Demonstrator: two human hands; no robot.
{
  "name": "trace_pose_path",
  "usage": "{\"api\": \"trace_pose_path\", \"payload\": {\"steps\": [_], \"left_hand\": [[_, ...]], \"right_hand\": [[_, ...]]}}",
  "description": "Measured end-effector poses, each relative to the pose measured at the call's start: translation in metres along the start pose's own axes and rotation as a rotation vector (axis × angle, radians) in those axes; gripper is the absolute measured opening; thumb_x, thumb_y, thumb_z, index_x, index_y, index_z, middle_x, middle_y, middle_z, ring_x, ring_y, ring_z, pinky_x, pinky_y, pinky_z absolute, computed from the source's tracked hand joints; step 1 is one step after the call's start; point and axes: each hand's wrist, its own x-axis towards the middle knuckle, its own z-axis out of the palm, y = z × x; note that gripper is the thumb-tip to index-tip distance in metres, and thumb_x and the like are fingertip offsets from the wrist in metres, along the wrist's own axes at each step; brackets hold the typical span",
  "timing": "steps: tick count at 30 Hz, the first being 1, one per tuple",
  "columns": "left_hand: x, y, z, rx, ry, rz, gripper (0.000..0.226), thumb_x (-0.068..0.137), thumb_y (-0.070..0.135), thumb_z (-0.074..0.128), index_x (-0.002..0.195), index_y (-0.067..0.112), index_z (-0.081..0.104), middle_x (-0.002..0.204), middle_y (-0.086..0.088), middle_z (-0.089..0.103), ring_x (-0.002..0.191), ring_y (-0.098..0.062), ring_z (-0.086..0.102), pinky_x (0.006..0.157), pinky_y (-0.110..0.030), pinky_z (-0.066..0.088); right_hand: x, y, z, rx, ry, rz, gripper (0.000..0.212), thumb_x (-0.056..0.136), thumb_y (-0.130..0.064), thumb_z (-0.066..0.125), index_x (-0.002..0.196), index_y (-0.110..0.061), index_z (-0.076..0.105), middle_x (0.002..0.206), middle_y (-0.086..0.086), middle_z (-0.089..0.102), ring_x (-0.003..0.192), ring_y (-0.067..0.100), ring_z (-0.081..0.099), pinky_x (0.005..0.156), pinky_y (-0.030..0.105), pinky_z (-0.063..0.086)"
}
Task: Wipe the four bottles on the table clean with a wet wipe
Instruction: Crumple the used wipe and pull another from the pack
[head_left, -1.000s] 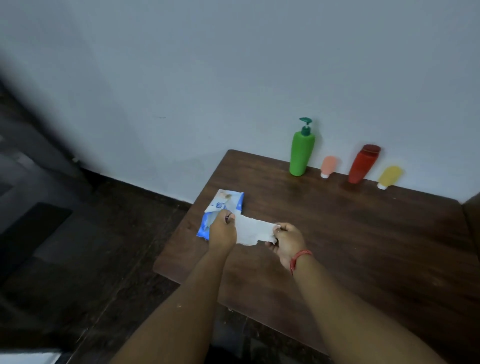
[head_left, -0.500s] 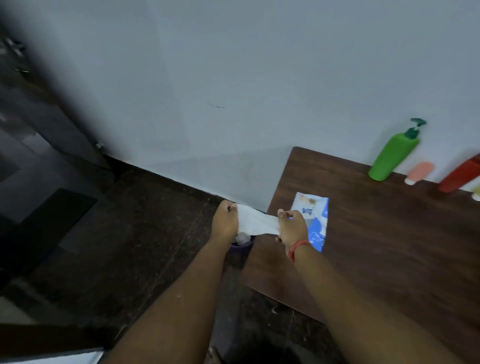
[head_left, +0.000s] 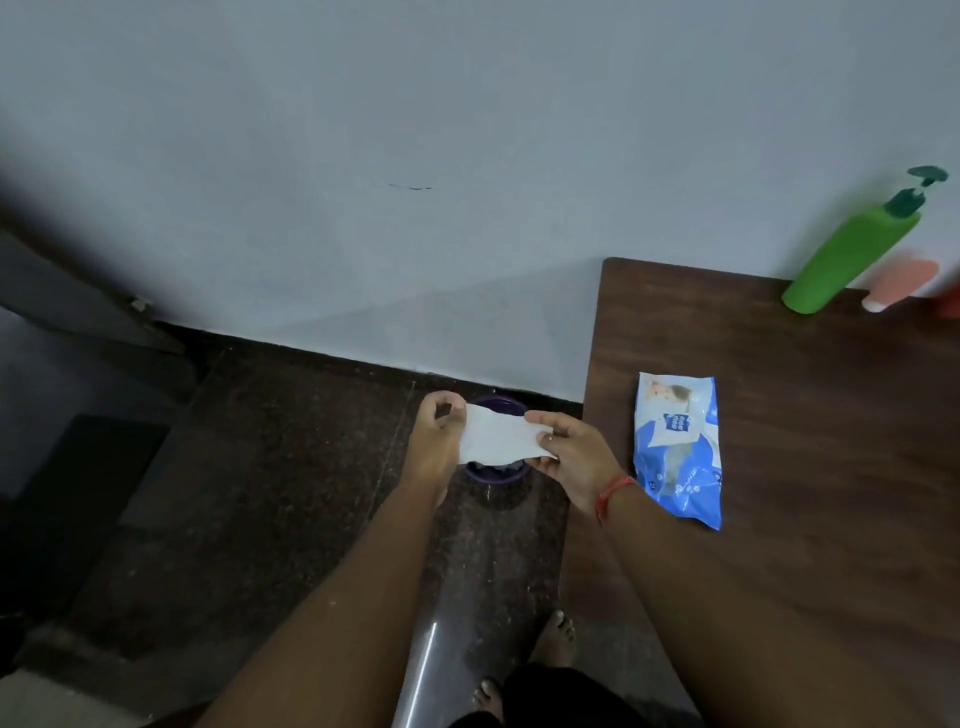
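Head view shows the wet wipe (head_left: 496, 439) stretched flat between both hands, out past the left edge of the tabletop (head_left: 810, 467) and above a small dark bowl (head_left: 496, 470) on the floor. The left hand (head_left: 434, 441) pinches one short end, the right hand (head_left: 569, 460) pinches the other, fingers closed on the sheet. The wipe pack (head_left: 678, 447) lies near the tabletop's left edge. At the far edge, against the wall, stand a green pump bottle (head_left: 847, 260) and a pink bottle (head_left: 901, 283); a red one (head_left: 950, 304) barely shows and the fourth is out of view. To do this step well, I judge the sheet should be folded into a firm pad, then brought to the green bottle while the free hand steadies it.
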Motion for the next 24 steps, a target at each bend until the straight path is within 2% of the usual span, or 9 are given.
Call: {"api": "trace_pose_path", "payload": {"steps": [2,5,10,13,16,18,21,24], "left_hand": [[0.014,0.004,-0.007,0.016,-0.058,0.026,0.016,0.102,0.021,0.055,0.118,0.023,0.056,0.103,-0.004,0.064,0.090,-0.018,0.064,0.064,-0.026,0.057],[0.041,0.000,-0.022,0.058,-0.074,0.010,0.025,0.100,0.014,0.059,0.122,0.024,0.055,0.104,-0.006,0.066,0.091,-0.018,0.066,0.063,-0.024,0.057],[0.098,-0.010,-0.038,0.224,-0.188,-0.059,0.021,0.102,0.011,0.053,0.112,0.023,0.068,0.109,0.000,0.066,0.094,-0.010,0.064,0.065,-0.019,0.055],[0.144,-0.019,-0.043,0.341,-0.242,-0.092,0.025,0.102,0.013,0.052,0.119,0.019,0.069,0.120,-0.004,0.065,0.101,-0.013,0.063,0.078,-0.022,0.051],[0.192,-0.030,-0.043,0.440,-0.321,-0.076,0.030,0.101,0.014,0.055,0.129,0.020,0.064,0.130,-0.004,0.061,0.113,-0.018,0.059,0.095,-0.032,0.051],[0.221,-0.041,-0.040,0.512,-0.385,-0.073,0.039,0.098,0.014,0.060,0.137,0.022,0.059,0.134,-0.002,0.058,0.117,-0.019,0.057,0.101,-0.039,0.051],[0.259,-0.067,-0.030,0.583,-0.462,-0.100,0.054,0.093,0.009,0.063,0.144,0.023,0.051,0.139,-0.003,0.056,0.120,-0.021,0.057,0.101,-0.043,0.052],[0.298,-0.108,-0.017,0.612,-0.482,-0.153,0.060,0.089,0.002,0.062,0.144,0.023,0.051,0.139,-0.007,0.055,0.117,-0.025,0.059,0.096,-0.043,0.055]], "right_hand": [[0.020,0.002,0.006,0.035,0.010,0.056,0.030,0.098,0.006,0.049,0.114,-0.010,0.070,0.132,0.012,0.054,0.115,0.029,0.057,0.082,0.034,0.058],[0.046,0.006,0.022,0.059,0.021,0.118,0.031,0.096,0.005,0.053,0.113,-0.013,0.071,0.130,0.009,0.053,0.117,0.030,0.057,0.081,0.034,0.058],[0.080,0.015,0.043,-0.082,0.082,0.113,0.035,0.097,0.003,0.052,0.112,-0.023,0.071,0.129,0.001,0.053,0.115,0.025,0.057,0.086,0.036,0.059],[0.105,0.023,0.052,-0.185,0.181,0.059,0.035,0.096,0.003,0.054,0.115,-0.020,0.071,0.132,0.004,0.053,0.115,0.024,0.057,0.080,0.031,0.060],[0.137,0.034,0.063,-0.265,0.298,0.013,0.033,0.096,0.005,0.052,0.118,-0.013,0.069,0.122,0.001,0.059,0.106,0.013,0.060,0.073,0.017,0.057],[0.161,0.048,0.068,-0.295,0.371,0.016,0.034,0.097,0.003,0.051,0.120,-0.016,0.068,0.118,-0.002,0.060,0.102,0.008,0.059,0.076,0.014,0.055],[0.200,0.078,0.068,-0.299,0.441,0.037,0.035,0.096,-0.003,0.055,0.123,-0.022,0.066,0.127,0.000,0.059,0.113,0.018,0.058,0.094,0.036,0.056],[0.241,0.112,0.062,-0.309,0.469,0.079,0.040,0.095,-0.002,0.055,0.129,-0.021,0.064,0.137,0.003,0.055,0.121,0.022,0.053,0.100,0.046,0.052]]}}
